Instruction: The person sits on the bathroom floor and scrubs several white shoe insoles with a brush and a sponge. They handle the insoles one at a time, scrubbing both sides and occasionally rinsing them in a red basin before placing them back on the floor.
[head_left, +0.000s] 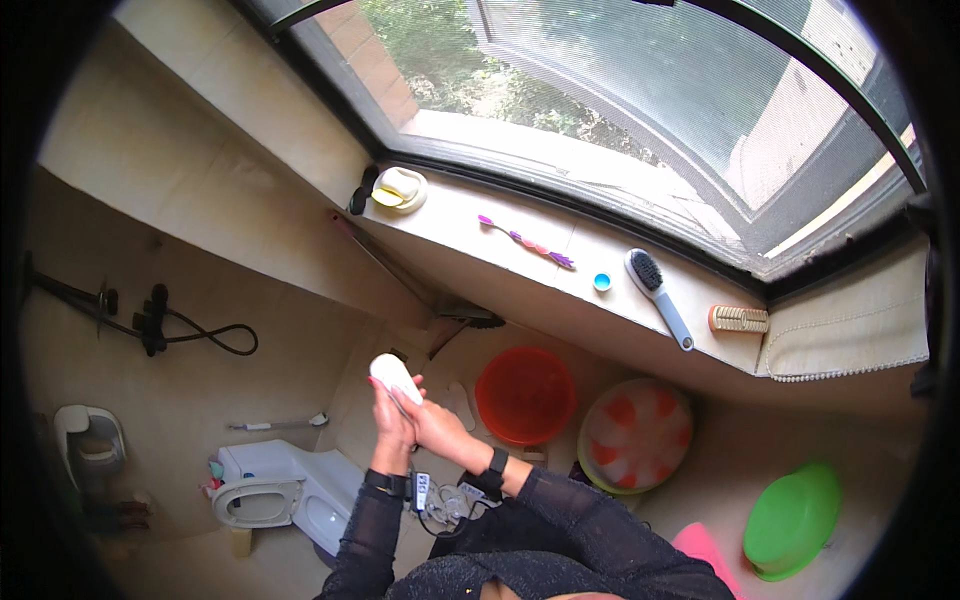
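A white, rounded oblong object (395, 376) is held up in front of me between both hands; its exact kind cannot be told. My left hand (394, 420) supports it from the near left side, its fingers partly hidden. Across its lower end lies my right hand (439, 429), touching the left one. Beyond them, on the tiled window sill, are a soap dish with a white and a yellow piece (400, 189), a pink and purple toothbrush (526, 244), a small blue cap (602, 282), a grey-handled brush with black bristles (660, 298) and an orange and cream scrubbing brush (739, 319).
Red basin (526, 396) and a red-and-white patterned round tub (636, 436) stand on the floor below the sill. A green basin (793, 521) is at the right, a toilet (259, 499) at the left. A bead chain (847, 369) hangs by the window.
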